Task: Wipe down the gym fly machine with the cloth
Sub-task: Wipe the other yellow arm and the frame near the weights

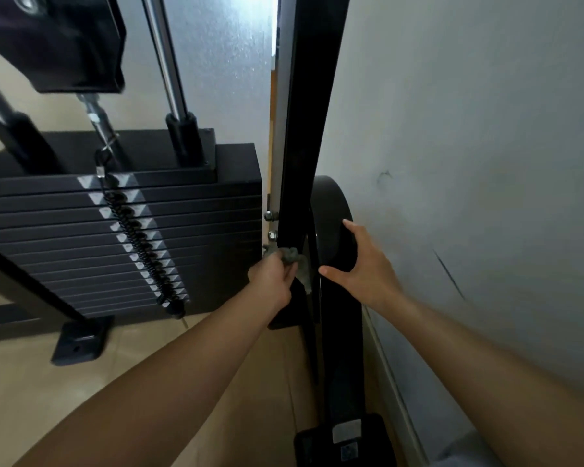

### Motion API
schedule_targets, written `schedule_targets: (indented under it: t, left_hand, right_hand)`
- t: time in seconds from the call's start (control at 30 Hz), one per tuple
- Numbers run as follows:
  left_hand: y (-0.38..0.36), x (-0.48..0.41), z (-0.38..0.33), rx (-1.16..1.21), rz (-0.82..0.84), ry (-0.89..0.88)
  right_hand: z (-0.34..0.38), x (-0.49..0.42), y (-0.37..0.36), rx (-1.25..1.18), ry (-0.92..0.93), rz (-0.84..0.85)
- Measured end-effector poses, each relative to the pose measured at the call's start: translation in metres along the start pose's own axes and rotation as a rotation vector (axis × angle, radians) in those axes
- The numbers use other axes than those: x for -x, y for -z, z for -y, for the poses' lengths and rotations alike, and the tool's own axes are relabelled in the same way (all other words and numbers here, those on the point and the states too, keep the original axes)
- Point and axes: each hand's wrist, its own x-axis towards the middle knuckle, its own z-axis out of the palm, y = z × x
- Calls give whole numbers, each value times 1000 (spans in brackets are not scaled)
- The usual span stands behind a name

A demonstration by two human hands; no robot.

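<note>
- Step in hand, I'd say: wiping the lower part of the fly machine's black upright (pixel 304 146). Plenty of the machine looks left to do, though I can't judge what's clean from here.
- The cloth (pixel 294 259) is a small grey wad pressed against the left edge of that upright, right by the two bolts (pixel 271 234), low down and not far above the floor (pixel 48 382).
- Left hand (pixel 272 278): the grip is closed round the cloth, fingers bunched on it, with a bit of cloth hanging loose below.
- Right hand (pixel 361 264): thumb and fingers are wrapped in a C round the edge of the round black cover (pixel 329 210), which sits between the upright and the wall (pixel 486 163). Looks like it's steadying things rather than cleaning.
- Direction: the upright's long axis runs from its foot at the bottom of the view up and away to the top, leaning slightly. The cloth is scrunched, so it has no real long axis.
- Next move, my guess: slide the cloth along the post's length, keeping pressure on, and work round the bolts so it doesn't snag.
- The weight stack (pixel 81 230) is to the left, near but not touched.
</note>
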Motion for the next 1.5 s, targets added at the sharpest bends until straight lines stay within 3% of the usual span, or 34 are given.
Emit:
schedule_targets:
  t: [0.23, 0.37, 0.53, 0.63, 0.73, 0.83, 1.03, 1.17, 1.37, 1.5]
  left_hand:
    - [-17, 63, -28, -71, 100, -252]
    - [-5, 90, -48, -364, 272, -357]
    - [1, 102, -72, -782, 383, -572]
    - [4, 106, -84, -1004, 476, -646]
    - [9, 108, -93, -1090, 588, -625]
    - [9, 109, -98, -1153, 614, -710]
    - [6, 105, -92, -1140, 418, -945]
    - [4, 102, -93, -976, 109, -1161]
    - [-17, 105, -68, -612, 92, -1035]
    - [-27, 108, -61, -472, 153, -1037]
  right_hand:
    - [15, -3, 3, 108, -22, -53]
    - [42, -6, 9, 48, 182, -170]
    - [65, -7, 21, -590, 107, 150]
    - [61, -8, 25, -593, 112, 155]
    - [62, -8, 27, -630, 114, 210]
    - [65, -7, 25, -623, 118, 202]
    - [60, -11, 28, -405, 94, -47]
    - [62, -15, 32, -307, 18, -231]
    - [94, -37, 29, -787, -212, -401]
    - [115, -51, 23, -1102, -188, -210]
